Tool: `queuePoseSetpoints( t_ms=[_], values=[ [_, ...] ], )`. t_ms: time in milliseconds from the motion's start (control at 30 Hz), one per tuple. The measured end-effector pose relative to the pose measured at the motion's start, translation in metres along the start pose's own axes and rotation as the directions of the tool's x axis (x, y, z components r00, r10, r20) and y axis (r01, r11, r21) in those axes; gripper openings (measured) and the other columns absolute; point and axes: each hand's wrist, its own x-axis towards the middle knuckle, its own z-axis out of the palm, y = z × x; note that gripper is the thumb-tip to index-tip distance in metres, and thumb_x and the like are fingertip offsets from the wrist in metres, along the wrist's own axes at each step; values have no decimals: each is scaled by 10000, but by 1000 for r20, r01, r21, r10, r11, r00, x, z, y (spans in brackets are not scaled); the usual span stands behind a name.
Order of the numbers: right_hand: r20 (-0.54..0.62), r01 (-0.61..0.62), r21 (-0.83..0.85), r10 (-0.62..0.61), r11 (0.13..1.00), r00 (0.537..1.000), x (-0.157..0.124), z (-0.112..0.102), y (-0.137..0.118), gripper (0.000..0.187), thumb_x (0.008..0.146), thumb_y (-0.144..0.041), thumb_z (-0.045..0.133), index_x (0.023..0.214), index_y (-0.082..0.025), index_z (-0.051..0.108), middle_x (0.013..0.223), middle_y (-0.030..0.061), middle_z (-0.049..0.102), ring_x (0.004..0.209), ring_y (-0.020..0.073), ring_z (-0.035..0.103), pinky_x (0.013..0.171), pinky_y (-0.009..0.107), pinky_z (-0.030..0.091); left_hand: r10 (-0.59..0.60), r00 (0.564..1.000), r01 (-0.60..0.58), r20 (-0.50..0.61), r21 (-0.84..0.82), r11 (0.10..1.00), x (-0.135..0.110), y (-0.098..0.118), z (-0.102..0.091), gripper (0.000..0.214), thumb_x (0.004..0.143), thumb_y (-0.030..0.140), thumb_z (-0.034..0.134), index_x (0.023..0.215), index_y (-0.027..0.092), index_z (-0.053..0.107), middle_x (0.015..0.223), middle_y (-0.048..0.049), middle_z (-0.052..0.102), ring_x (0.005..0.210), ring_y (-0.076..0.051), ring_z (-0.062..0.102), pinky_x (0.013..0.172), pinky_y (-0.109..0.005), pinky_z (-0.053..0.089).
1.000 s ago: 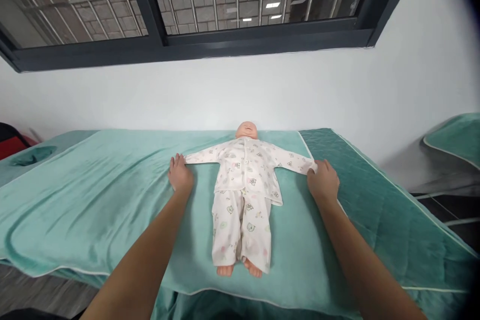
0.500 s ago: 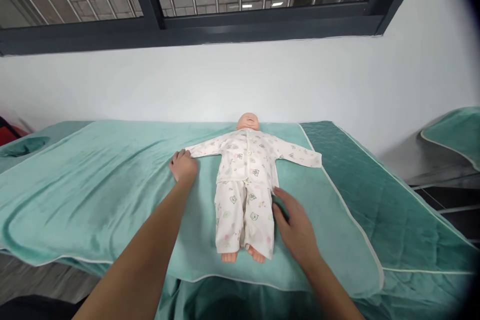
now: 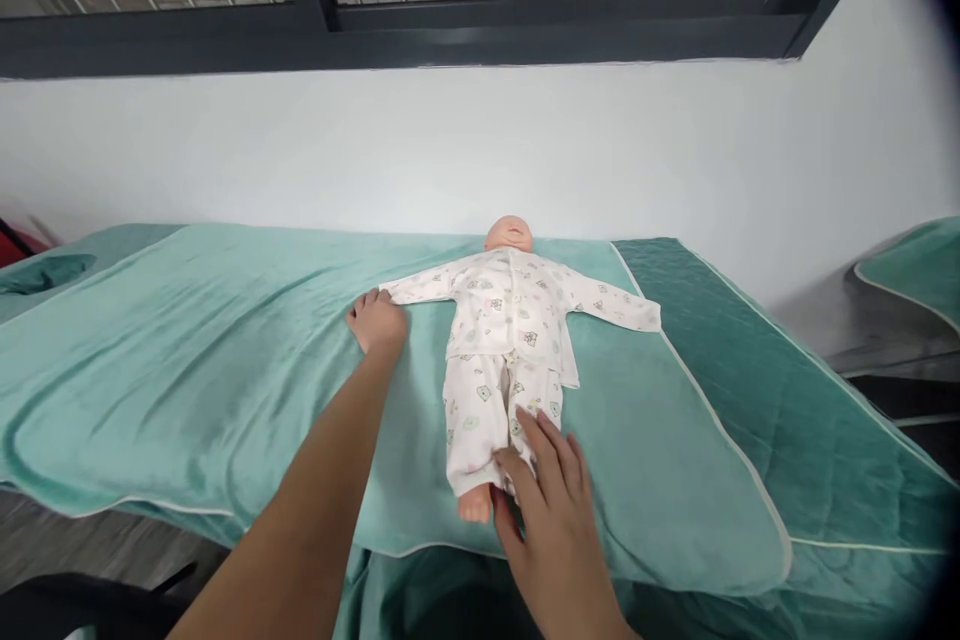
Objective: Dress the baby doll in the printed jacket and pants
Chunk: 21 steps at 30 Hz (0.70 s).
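A baby doll point(image 3: 509, 232) lies on its back on the mat, dressed in a white printed top point(image 3: 514, 310) and matching trousers point(image 3: 476, 410). Its arms stretch out to both sides. My left hand point(image 3: 379, 322) is at the cuff of the sleeve on the left, fingers curled down around its end; the fingertips are partly hidden. Over the lower trouser leg on the right, my right hand point(image 3: 551, 505) rests with fingers apart, covering the foot on that side. The other bare foot point(image 3: 475, 503) shows below its trouser hem.
A light green mat point(image 3: 225, 350) with pale edging lies over a darker green quilted cover point(image 3: 750, 370). Behind stands a white wall point(image 3: 420, 150) under a dark window frame point(image 3: 465, 45). A green cloth point(image 3: 919, 270) hangs at the far right.
My right hand has moved from beside the doll's hip down and left onto the lower trouser leg, its fingers spreading. My left hand stays at the cuff. The view has shifted slightly.
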Motion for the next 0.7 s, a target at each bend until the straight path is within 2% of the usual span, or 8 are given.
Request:
queuePoseSetpoints(
  t_ms=[133,233,333,467,700],
  values=[
    [-23,-28,-4,28,1000,999,13,4,-1,231,839,-155,534,1035,-263,587,1529,77,424,1400,398,363,1048,729,324,2,1000,-2,-7,-7,1000,0,0,1,452,889,151,365,1264,193,614,1414,-112,555,1319,-297,425,1052,-500,307],
    [-39,-15,48,17,999,999,15,-1,-6,184,828,-137,521,947,-269,568,1494,44,470,1404,385,358,1054,708,333,-2,1000,2,-7,-15,1000,0,0,1,453,884,140,367,1259,184,619,1406,-123,556,1314,-309,423,1050,-508,303],
    [-81,26,99,-18,995,997,9,-12,-15,204,802,-137,535,940,-286,551,1483,19,477,1416,378,330,1051,684,350,-2,1000,2,-7,-21,1000,-1,0,1,452,887,139,364,1255,183,622,1391,-126,565,1307,-310,426,1049,-509,301],
    [-134,26,123,-10,992,991,0,-22,-24,270,774,-107,539,960,-303,539,1430,2,522,1405,369,339,1076,675,312,-1,1000,1,-7,-26,1000,-1,1,0,454,886,139,363,1257,185,621,1384,-124,571,1304,-309,429,1046,-508,303],
    [1,59,128,-60,990,998,-1,-16,-11,227,821,-133,558,999,-273,575,1507,38,432,1409,372,335,1014,598,438,-1,1000,1,-5,-40,999,-1,2,1,451,899,142,348,1257,173,622,1394,-140,558,1293,-320,428,1050,-514,289]
  ],
)
